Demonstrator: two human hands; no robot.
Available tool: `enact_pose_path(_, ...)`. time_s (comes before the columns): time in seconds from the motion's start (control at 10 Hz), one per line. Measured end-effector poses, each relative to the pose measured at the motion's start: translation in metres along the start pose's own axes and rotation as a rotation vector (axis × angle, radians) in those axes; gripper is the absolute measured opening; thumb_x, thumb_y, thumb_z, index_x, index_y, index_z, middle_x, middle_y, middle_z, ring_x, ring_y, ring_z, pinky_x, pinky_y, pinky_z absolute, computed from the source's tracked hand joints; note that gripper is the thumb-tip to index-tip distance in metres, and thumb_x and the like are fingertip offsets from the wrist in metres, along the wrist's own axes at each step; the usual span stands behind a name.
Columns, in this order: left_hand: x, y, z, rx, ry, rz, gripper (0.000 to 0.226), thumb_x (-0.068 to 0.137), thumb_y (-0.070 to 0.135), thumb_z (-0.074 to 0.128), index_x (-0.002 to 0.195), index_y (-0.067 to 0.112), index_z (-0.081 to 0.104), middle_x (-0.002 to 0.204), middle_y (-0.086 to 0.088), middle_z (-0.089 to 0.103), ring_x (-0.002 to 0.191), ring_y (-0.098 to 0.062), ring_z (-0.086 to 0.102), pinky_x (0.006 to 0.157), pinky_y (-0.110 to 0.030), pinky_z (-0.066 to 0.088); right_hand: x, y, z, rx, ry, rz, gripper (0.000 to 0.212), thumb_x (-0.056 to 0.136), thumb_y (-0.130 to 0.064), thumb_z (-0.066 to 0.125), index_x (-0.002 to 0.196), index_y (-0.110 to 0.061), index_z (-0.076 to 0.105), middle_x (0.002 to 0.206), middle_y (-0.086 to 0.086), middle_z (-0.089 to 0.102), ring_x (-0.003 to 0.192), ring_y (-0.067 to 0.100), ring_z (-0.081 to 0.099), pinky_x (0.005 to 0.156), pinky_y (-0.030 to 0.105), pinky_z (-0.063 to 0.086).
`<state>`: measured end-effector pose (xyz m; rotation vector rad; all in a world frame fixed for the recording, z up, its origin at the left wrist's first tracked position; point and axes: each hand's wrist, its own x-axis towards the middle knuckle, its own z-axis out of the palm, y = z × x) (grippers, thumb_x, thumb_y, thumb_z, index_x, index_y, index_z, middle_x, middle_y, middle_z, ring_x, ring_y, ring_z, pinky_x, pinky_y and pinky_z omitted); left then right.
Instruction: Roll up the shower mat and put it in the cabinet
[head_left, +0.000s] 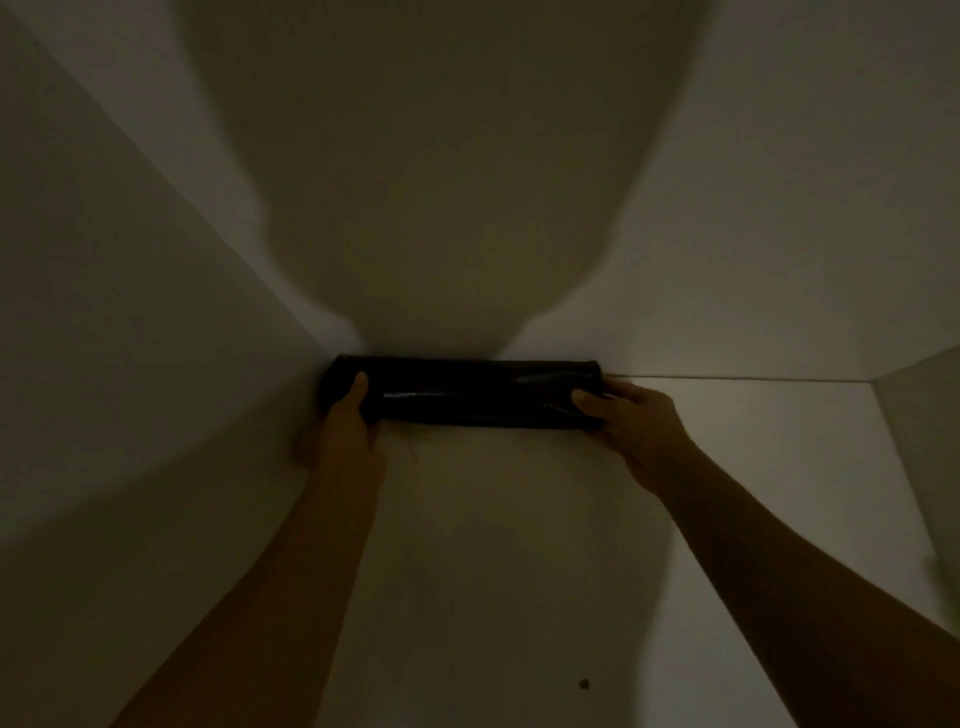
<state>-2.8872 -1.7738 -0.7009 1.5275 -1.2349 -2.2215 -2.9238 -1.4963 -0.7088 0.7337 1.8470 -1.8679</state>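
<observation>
The shower mat is seen rolled into a tight dark cylinder, nearly black, with a faint glossy sheen along its front and a few lighter creases near its right end. It is laid flat and crosswise on the pale cabinet floor, pushed against the back wall, with its left end at the corner where the left side wall meets the back. The roll looks even in thickness end to end; no loose flap is visible. Surface texture cannot be made out in the dim light.

The left hand is clamped on the mat's left end, thumb laid over the top of the roll, the other fingers hidden underneath. The right hand is clamped on the right end, thumb pressed on the front of the roll, fingers wrapped around the far end. Both forearms are bare and stretched forward from the bottom edge of the view.

No brand, label or writing can be read on the mat or on the cabinet surfaces. The cabinet interior is plain and off-white; a large soft shadow is cast over the back wall. A small dark spot is noted on the floor near the bottom of the view, well apart from the mat.
</observation>
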Motion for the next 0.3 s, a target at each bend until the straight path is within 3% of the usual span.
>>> enact_pose_path(0.1,0.014,-0.009,-0.007,0.109,0.072,0.025,0.058,0.085,0.041,0.072,0.131,0.01,0.055,0.132,-0.006,0.059,0.113,-0.02,0.058,0.096,-0.034,0.048,0.0,0.009,0.018,-0.24,0.095,-0.077,0.043,0.08,-0.024,0.079,0.12,-0.015,0.067,0.104,0.003,0.071,0.096,0.021,0.066,0.088,0.034,0.054)
enact_pose_path(0.2,0.013,-0.021,-0.016,0.204,0.186,0.004,0.035,0.083,0.047,0.072,0.089,0.015,0.059,0.095,-0.006,0.062,0.087,-0.021,0.055,0.093,-0.043,0.05,-0.013,0.018,0.026,-0.664,0.206,-0.248,0.047,0.086,-0.039,0.072,0.126,-0.016,0.064,0.114,0.008,0.07,0.103,0.025,0.065,0.084,0.026,0.044)
enact_pose_path(0.3,-0.007,-0.025,-0.021,0.475,0.097,-0.001,0.048,0.082,0.063,0.062,0.069,0.021,0.044,0.077,-0.005,0.048,0.064,-0.018,0.047,0.076,-0.037,0.048,-0.028,0.017,0.024,-0.738,0.291,-0.24,0.067,0.085,-0.05,0.069,0.134,-0.008,0.054,0.131,0.014,0.061,0.119,0.03,0.056,0.099,0.035,0.042)
